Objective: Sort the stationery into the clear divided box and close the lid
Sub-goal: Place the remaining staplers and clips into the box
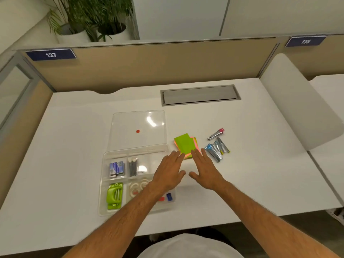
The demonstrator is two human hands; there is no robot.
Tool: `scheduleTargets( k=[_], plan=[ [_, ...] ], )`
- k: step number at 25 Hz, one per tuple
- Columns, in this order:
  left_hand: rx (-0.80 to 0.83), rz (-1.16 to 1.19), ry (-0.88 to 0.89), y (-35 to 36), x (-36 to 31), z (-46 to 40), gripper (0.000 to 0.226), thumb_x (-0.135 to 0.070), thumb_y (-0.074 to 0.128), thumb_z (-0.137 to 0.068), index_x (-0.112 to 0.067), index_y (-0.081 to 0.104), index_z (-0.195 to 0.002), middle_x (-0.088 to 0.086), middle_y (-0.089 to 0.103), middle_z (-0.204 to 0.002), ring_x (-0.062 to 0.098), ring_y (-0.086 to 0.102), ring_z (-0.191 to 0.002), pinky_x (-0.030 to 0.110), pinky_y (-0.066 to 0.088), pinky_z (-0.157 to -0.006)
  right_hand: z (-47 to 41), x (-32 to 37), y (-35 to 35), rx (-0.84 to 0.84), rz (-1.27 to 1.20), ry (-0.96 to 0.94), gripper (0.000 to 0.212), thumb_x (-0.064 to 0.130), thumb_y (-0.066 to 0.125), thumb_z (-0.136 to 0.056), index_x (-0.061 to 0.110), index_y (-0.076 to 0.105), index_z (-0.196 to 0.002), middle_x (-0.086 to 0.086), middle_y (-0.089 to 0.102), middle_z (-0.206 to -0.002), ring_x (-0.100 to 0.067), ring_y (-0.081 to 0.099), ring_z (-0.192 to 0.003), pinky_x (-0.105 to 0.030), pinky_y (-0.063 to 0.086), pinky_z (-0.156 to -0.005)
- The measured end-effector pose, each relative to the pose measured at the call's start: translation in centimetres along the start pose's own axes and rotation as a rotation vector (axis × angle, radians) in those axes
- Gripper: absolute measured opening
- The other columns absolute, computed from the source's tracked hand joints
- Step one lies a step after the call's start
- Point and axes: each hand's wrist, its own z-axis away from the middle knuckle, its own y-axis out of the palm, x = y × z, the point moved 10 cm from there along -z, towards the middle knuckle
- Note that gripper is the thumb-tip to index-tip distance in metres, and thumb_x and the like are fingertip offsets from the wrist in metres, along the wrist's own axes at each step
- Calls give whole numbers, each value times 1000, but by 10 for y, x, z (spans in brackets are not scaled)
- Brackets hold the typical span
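The clear divided box (pixel 104 183) lies on the white desk, its lid (pixel 137 125) swung open away from me. Its compartments hold staple boxes (pixel 116 168), a dark stapler-like item (pixel 133 167), a green punch (pixel 115 196), white tape rolls (pixel 137 186) and small red and blue pieces (pixel 168 196). A loose stack of green and pink sticky notes (pixel 184 145) lies right of the box. My left hand (pixel 168 173) and my right hand (pixel 205 169) are flat with spread fingers, fingertips at the stack's near edge. Further right lie several small metal staplers (pixel 216 147).
A grey cable tray cover (pixel 200 94) is set into the desk's back. A beige partition (pixel 149 66) runs behind, a white side panel (pixel 297 101) stands at the right. Potted plants (pixel 89 25) are beyond the partition.
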Motion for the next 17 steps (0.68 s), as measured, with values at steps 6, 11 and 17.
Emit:
scheduleTargets(
  k=[6,11,17],
  plan=[
    [-31,67,1,24,-77,-40,66,-39,52,-98,-17,24,-153,3,26,-160,18,19,-148,34,16,-120,24,-66,-26,7,28,-17,84,46,50,-96,11,0,-154,-10,-5,-163,-30,-9,-150,-45,11,-122],
    [-15,117,-101,51,-93,-51,65,-40,52,-98,-19,25,-153,2,26,-160,18,21,-147,34,17,-120,40,-114,-20,82,50,32,85,41,53,-95,12,1,-155,-6,-5,-164,-30,-9,-150,-47,20,-118],
    [27,115,-137,64,-89,-70,65,-39,52,-98,-20,25,-154,1,28,-159,18,24,-146,33,19,-117,32,-144,-18,126,24,92,84,40,53,-96,14,-1,-155,-5,-1,-164,-28,-8,-151,-43,14,-121]
  ],
)
